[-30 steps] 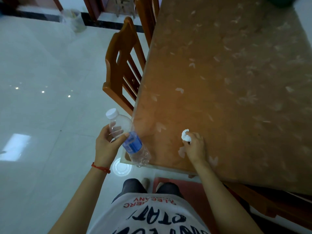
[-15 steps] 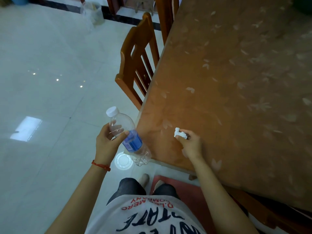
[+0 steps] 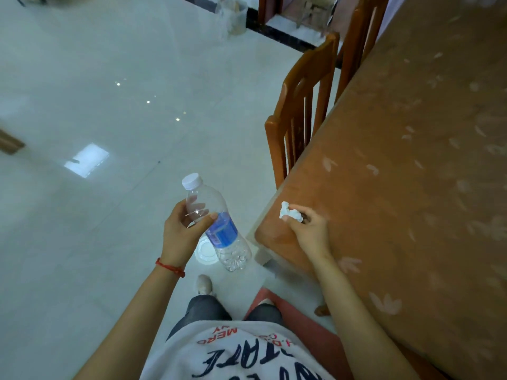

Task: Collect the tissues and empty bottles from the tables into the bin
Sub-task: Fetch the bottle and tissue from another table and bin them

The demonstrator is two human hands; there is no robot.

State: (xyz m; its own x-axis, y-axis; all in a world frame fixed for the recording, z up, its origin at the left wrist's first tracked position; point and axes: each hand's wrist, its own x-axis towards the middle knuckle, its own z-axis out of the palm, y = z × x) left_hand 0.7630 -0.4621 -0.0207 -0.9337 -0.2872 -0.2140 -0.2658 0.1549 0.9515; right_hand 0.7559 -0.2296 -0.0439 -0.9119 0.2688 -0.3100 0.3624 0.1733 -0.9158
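My left hand (image 3: 183, 231) grips an empty clear plastic bottle (image 3: 216, 223) with a white cap and blue label, held tilted over the floor just left of the table corner. My right hand (image 3: 310, 229) pinches a small crumpled white tissue (image 3: 288, 212) above the near corner of the brown flower-patterned table (image 3: 411, 187). A clear bin lined with a plastic bag (image 3: 233, 15) stands far off on the floor at the top, blurred.
A wooden chair (image 3: 299, 111) is pushed against the table's left side, with a second chair (image 3: 359, 37) behind it. Glossy white tile floor (image 3: 96, 105) spreads to the left. A reddish mat (image 3: 315, 338) lies under my feet.
My right hand has lifted the tissue off the tabletop and drawn it toward the table's corner. The view has swung left, showing more floor and the bin. The bottle stays in my left hand.
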